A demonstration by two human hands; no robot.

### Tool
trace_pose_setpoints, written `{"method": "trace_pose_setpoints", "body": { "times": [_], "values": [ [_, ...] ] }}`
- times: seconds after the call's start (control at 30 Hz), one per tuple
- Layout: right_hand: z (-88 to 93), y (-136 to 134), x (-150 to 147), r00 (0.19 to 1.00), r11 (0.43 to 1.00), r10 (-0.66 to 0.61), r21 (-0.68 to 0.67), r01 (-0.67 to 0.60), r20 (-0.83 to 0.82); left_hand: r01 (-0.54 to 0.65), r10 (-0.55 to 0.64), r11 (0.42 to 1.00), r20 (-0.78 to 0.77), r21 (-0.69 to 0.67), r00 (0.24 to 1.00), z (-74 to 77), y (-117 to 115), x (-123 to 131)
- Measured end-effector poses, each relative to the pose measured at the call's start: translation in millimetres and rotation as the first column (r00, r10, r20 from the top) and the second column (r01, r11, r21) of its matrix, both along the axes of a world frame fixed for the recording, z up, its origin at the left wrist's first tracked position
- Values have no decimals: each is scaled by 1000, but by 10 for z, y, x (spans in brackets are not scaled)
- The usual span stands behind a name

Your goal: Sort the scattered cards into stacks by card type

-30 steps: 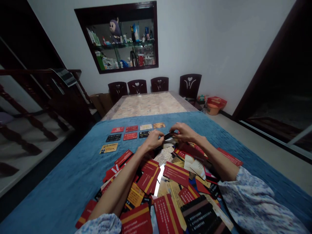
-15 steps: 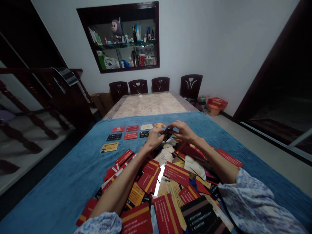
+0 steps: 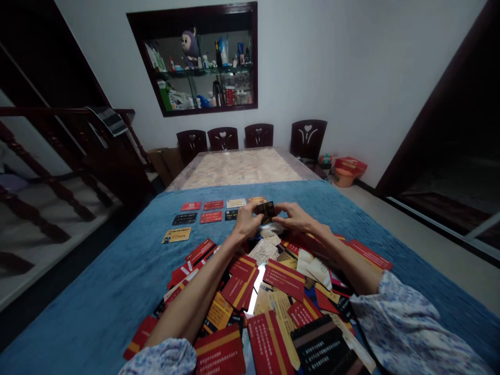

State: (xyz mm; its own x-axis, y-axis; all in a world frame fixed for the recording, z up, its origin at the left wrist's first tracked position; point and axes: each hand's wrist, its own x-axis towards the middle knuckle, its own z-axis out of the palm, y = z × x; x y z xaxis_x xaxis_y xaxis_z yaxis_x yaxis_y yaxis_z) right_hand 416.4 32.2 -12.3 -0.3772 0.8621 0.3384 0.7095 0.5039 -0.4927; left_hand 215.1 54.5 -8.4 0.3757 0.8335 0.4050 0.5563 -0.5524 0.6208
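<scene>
A loose pile of printed red, black and gold cards (image 3: 284, 280) lies nearest you. At its far side, your left hand (image 3: 247, 221) and right hand (image 3: 296, 216) pinch a gold-marked black rectangular card (image 3: 266, 210), near rows of multicoloured cards (image 3: 211, 217) on blue cloth (image 3: 117, 291).

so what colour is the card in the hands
The held card is black with yellowish print; it shows best in the head view.

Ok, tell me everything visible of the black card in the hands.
The black card is flat and rectangular, plastic-looking, with gold markings too small to read. It is held up, tilted, printed face towards the camera, at the far end of the card pile. The left hand grips its left side; the right hand, its right.
</scene>
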Motion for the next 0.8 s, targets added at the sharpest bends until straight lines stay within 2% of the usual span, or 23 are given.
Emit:
{"method": "trace_pose_setpoints", "body": {
  "times": [0.1,0.2,0.4,0.63,0.8],
  "values": [
    [-13,14,-28,999,1000,26,-14,-27,-32,-5,5,1000,-16,-6,1000,4,-2,3],
    [-23,29,-29,1000,1000,2,11,-2,-28,-2,2,1000,-24,14,1000,17,-7,-2],
    [-32,42,-5,997,988,-67,145,59,48,-52,52,997,-9,59,999,34,10,-18],
    [-18,17,-30,983,988,-96,132,76,154,-13,14,996,-14,83,1000,-7,14,-33],
    [24,-19,-50,964,982,-139,160,104,226,4,17,993,-167,121,986,-34,-56,-46]
  ]
}}
